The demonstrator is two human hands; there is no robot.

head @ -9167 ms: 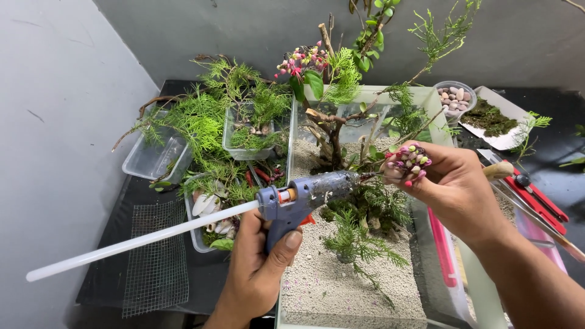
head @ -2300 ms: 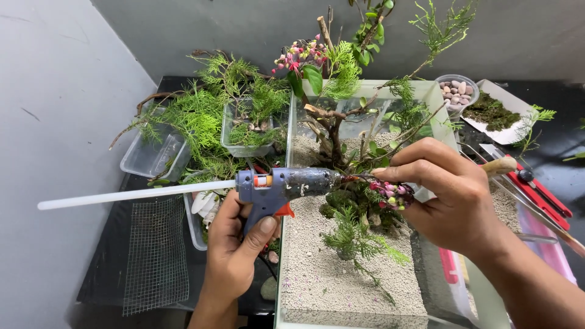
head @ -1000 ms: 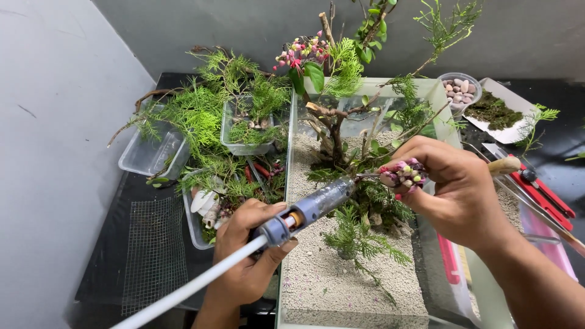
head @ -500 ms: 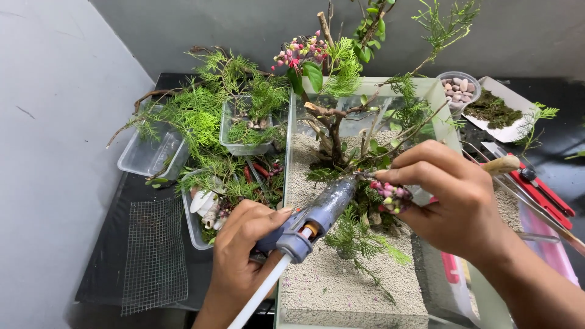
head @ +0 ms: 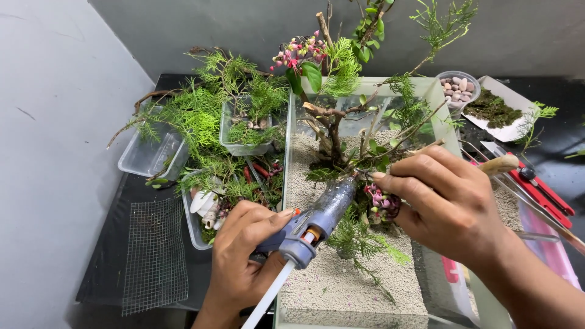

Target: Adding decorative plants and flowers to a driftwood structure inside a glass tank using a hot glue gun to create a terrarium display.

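My left hand (head: 244, 256) grips a blue glue gun (head: 317, 219) with a long white glue stick (head: 268, 298) trailing out the back. Its nozzle points up and right at a small cluster of pink and yellow berries (head: 379, 204). My right hand (head: 451, 207) pinches that cluster by its stem, low over the plants inside a glass tank (head: 432, 97). The tank holds pale sand (head: 329, 280), a brown branch (head: 332, 131) and green sprigs (head: 359, 240).
Clear plastic tubs (head: 149, 155) with green cuttings stand left of the tank, and a square of wire mesh (head: 155, 256) lies near the front left. At the right are a cup of pebbles (head: 458, 90), a tray of moss (head: 495, 113), a red cutter (head: 542, 195) and tweezers (head: 518, 195).
The glue gun has swung from level to pointing up and right, its stick now trailing toward me. My right hand lowered the berry cluster a little toward the plants.
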